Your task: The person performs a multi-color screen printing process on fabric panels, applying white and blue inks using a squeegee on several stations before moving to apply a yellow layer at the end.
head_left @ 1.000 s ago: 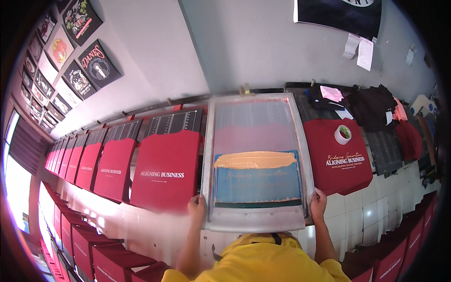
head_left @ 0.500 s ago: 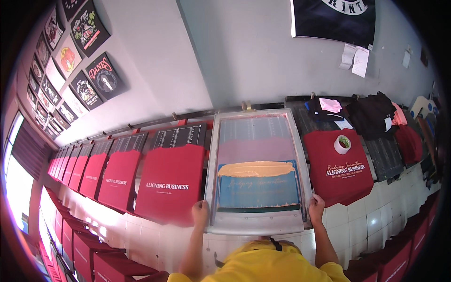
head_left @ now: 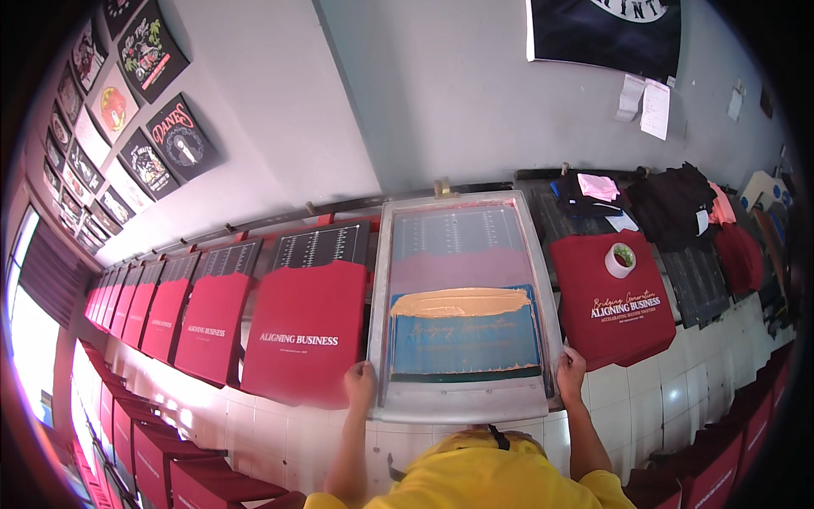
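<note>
A metal-edged screen-printing frame (head_left: 462,410) lies over a red T-shirt on a board right in front of me. Across its blue stencil area (head_left: 462,343) runs a thick band of peach-orange ink (head_left: 462,302). My left hand (head_left: 359,384) is closed on the frame's near left corner, while my right hand (head_left: 571,373) grips the near right side with fingers curled. The red shirt beneath shows only faintly through the mesh.
To the left, a row of red shirts with white print (head_left: 298,331) lies on boards. On the right, a printed red shirt (head_left: 612,297) carries a white tape roll (head_left: 621,260). Behind it sit folded dark clothes (head_left: 670,206). More red shirts (head_left: 208,482) hang over boards at lower left.
My view has shifted slightly. Both hands keep the same hold on the frame, and the ink band looks unchanged.
</note>
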A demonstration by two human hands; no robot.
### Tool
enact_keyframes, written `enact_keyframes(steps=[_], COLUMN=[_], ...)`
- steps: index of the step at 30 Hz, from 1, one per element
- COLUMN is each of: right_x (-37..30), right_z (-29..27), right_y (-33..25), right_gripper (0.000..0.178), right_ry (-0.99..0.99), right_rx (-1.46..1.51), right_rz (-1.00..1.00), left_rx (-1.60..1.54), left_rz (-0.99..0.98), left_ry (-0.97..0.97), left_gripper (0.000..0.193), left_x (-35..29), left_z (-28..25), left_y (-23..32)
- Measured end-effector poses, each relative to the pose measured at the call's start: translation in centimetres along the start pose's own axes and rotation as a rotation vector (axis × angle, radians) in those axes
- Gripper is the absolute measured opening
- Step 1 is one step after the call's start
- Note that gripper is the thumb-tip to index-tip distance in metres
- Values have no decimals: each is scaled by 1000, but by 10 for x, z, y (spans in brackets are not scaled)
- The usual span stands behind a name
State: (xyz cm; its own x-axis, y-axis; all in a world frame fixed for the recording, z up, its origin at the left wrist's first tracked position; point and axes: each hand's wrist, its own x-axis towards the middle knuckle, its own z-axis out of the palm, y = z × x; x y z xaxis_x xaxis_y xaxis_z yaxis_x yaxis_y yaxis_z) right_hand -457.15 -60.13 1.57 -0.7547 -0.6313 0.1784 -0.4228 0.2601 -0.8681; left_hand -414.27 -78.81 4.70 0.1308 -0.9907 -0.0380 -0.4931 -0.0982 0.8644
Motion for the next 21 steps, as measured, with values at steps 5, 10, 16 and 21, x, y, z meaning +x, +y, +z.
enact_keyframes(steps=[5, 10, 16, 21], right_x=[4, 5, 5, 5], right_z=[4, 4, 7, 6], right_y=[9, 9, 17, -1], right_gripper=[23, 25, 25, 25], right_ry=[28, 10, 24, 3], right_rx=[-32, -55, -72, -56], right_rz=[-42, -30, -3, 30], left_rx=[57, 130, 223, 210], left_rz=[126, 93, 153, 174], left_ry=[28, -48, -52, -20], left_gripper=[32, 29, 24, 24], left_x=[6, 9, 9, 10], left_z=[3, -1, -2, -3], left_y=[-21, -20, -12, -23])
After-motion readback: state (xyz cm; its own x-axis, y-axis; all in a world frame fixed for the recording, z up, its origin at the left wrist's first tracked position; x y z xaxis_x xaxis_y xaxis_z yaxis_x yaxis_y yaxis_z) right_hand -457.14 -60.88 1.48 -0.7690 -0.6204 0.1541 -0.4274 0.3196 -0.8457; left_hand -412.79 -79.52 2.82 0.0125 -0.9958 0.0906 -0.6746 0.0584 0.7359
